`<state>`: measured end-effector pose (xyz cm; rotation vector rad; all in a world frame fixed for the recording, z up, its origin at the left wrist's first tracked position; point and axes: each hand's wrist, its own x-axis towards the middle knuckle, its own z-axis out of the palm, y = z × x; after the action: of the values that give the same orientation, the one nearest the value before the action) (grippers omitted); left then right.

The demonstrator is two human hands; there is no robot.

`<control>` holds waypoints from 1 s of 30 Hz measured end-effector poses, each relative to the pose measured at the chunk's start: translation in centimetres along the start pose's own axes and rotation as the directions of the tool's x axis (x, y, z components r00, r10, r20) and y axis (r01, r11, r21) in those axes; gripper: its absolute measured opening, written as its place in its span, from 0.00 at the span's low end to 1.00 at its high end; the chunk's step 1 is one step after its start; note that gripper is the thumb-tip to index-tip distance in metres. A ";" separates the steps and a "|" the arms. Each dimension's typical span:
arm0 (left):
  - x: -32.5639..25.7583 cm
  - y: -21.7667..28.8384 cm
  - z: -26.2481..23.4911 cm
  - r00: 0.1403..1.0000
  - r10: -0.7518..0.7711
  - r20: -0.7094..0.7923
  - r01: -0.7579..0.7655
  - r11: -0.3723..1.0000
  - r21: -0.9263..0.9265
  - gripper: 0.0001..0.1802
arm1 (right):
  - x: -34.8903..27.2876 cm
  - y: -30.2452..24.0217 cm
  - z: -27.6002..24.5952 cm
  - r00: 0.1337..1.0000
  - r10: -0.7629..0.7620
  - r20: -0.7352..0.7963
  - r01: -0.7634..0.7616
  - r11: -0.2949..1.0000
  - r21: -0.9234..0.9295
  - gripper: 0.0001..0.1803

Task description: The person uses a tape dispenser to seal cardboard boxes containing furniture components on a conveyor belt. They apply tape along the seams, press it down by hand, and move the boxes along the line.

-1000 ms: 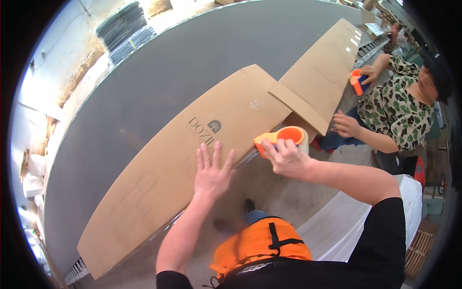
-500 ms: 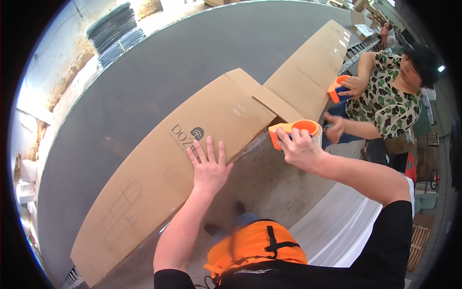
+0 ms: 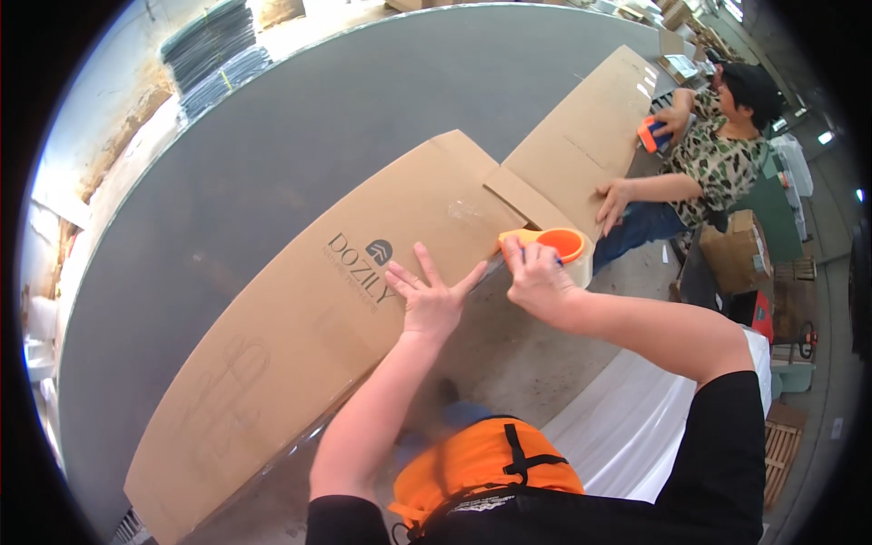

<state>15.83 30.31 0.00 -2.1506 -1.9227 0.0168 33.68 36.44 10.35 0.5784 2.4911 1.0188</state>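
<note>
A long, flat brown cardboard box (image 3: 291,309) with dark print lies along the near edge of the grey table. My left hand (image 3: 431,304) rests on its printed face with the fingers spread. In my right hand (image 3: 543,289) is an orange tape dispenser (image 3: 565,242), my fingers wrapped around its handle. The dispenser's front end is at the box's near right corner, by its end edge. A clear roll of tape shows partly below the dispenser; my hand hides the handle.
A second cardboard box (image 3: 581,136) lies beyond, its narrow flap (image 3: 525,200) beside the first box. A co-worker in a camouflage shirt (image 3: 722,163) presses another orange and blue tape dispenser (image 3: 652,134) to its edge. The grey tabletop (image 3: 272,173) curves behind. Stacked dark sheets (image 3: 213,54) stand far left.
My right hand has brought the tape dispenser left, onto the box corner. My left hand has slid right with fingers spread wider. The co-worker has moved back and set both hands at the second box.
</note>
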 end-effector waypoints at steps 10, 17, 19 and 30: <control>2.3 1.6 0.4 1.000 -0.011 0.019 0.011 1.000 -0.015 0.38 | 3.0 -9.0 1.4 0.825 0.092 0.557 0.493 0.362 -0.791 0.17; 5.6 3.2 -1.8 0.994 -0.010 0.106 0.025 0.989 -0.142 0.36 | -4.9 -2.0 -8.1 0.444 -0.511 0.736 0.199 0.857 0.475 0.17; 7.2 4.1 -1.3 0.995 -0.030 0.093 0.043 0.988 -0.147 0.37 | -7.0 -3.1 -9.3 0.509 -0.585 0.632 0.012 0.739 0.674 0.17; -9.1 -5.5 -2.9 0.999 0.035 0.031 -0.022 0.937 -0.349 0.58 | -11.4 -3.6 -9.9 0.937 -0.166 0.306 -0.169 0.552 0.816 0.33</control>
<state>9.80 21.40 2.44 -2.4126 -2.0428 -0.3052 37.58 22.77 16.51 0.9218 2.4915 -0.3942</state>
